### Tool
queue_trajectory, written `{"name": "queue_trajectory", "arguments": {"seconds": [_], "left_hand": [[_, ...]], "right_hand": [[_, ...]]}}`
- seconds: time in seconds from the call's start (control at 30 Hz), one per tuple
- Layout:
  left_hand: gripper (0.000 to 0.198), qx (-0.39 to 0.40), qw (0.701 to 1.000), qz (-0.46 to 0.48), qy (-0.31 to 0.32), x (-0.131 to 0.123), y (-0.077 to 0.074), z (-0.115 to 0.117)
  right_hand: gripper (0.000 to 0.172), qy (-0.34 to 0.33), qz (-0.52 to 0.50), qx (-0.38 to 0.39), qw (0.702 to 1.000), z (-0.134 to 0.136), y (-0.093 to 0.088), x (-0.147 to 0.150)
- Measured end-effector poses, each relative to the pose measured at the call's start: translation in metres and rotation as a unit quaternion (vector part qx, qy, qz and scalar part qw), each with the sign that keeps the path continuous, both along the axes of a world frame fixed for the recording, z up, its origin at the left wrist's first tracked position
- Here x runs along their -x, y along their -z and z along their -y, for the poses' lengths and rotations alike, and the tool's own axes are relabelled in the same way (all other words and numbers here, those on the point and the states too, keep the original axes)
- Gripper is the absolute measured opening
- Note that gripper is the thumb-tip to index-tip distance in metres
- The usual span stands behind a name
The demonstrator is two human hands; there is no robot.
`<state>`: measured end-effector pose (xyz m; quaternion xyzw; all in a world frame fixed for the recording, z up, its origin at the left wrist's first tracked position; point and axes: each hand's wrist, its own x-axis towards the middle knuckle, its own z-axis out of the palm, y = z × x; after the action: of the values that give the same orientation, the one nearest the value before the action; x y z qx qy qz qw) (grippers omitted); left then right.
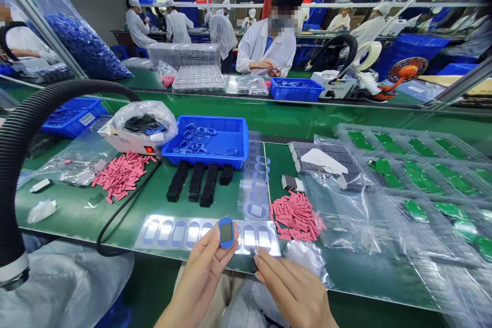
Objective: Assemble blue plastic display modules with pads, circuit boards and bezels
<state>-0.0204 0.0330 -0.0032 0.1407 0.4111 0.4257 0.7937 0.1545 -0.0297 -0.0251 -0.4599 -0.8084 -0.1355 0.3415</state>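
My left hand [209,261] pinches a small oval blue plastic housing [221,242] with a grey rectangular screen [226,232] set in it. The screen side faces up toward me. Behind it, a strip of clear oval films [180,234] lies along the table's front edge. My right hand [294,289] is just right of the left one, over the front edge, with fingers drawn together. Its fingertips are close to the strip's lower edge; whatever they pinch, if anything, is too small to make out.
Pink strips are heaped right [295,218] and left [122,177]. A blue bin [207,156] holds blue frames; black stacked parts [209,184] stand before it. Trays with green boards [415,164] fill the right. A black hose [73,92] arches left. A co-worker [269,46] sits opposite.
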Motion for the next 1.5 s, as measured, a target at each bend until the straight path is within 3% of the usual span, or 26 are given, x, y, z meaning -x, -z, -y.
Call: {"name": "queue_trajectory", "arguments": {"seconds": [0.13, 0.27, 0.33, 0.4, 0.47, 0.57, 0.7, 0.87, 1.2, 1.33, 1.5], "left_hand": [[0.015, 0.010, 1.000, 0.000, 0.013, -0.011, -0.002, -0.006], [0.018, -0.001, 0.999, -0.024, 0.034, -0.014, -0.002, -0.007], [0.021, -0.019, 0.998, -0.028, 0.049, -0.013, -0.002, -0.005], [0.023, -0.035, 0.997, -0.031, 0.063, -0.010, -0.003, -0.001], [0.025, -0.042, 0.995, -0.039, 0.084, -0.007, -0.005, 0.002], [0.028, -0.048, 0.990, -0.059, 0.120, -0.003, -0.008, 0.003], [0.026, -0.071, 0.992, -0.057, 0.085, -0.011, -0.008, -0.007], [0.026, -0.080, 0.995, -0.022, 0.046, -0.031, -0.002, -0.023], [0.035, -0.104, 0.988, -0.051, 0.097, -0.030, 0.000, -0.019], [0.034, -0.117, 0.988, -0.042, 0.093, -0.032, 0.001, -0.023], [0.031, -0.109, 0.990, -0.040, 0.076, -0.033, 0.006, -0.024]], "right_hand": [[0.023, -0.045, -0.036, 0.041, 0.998, 0.004, -0.004, 0.002], [0.031, -0.047, -0.112, 0.043, 0.992, 0.007, 0.002, 0.004], [0.038, -0.033, -0.184, 0.086, 0.979, 0.007, 0.007, 0.004], [0.039, 0.010, -0.294, 0.161, 0.942, 0.002, 0.009, 0.003], [0.034, 0.052, -0.409, 0.233, 0.881, -0.008, 0.010, 0.004], [0.024, 0.054, -0.525, 0.271, 0.805, -0.023, 0.007, 0.005], [0.026, 0.044, -0.561, 0.281, 0.777, -0.028, 0.005, 0.011], [0.027, 0.056, -0.560, 0.290, 0.774, -0.024, 0.007, 0.014], [0.036, 0.064, -0.523, 0.290, 0.799, -0.032, 0.009, 0.005], [0.039, 0.070, -0.453, 0.270, 0.847, -0.030, 0.010, 0.006], [0.034, 0.094, -0.294, 0.162, 0.937, -0.030, 0.010, 0.004]]}}
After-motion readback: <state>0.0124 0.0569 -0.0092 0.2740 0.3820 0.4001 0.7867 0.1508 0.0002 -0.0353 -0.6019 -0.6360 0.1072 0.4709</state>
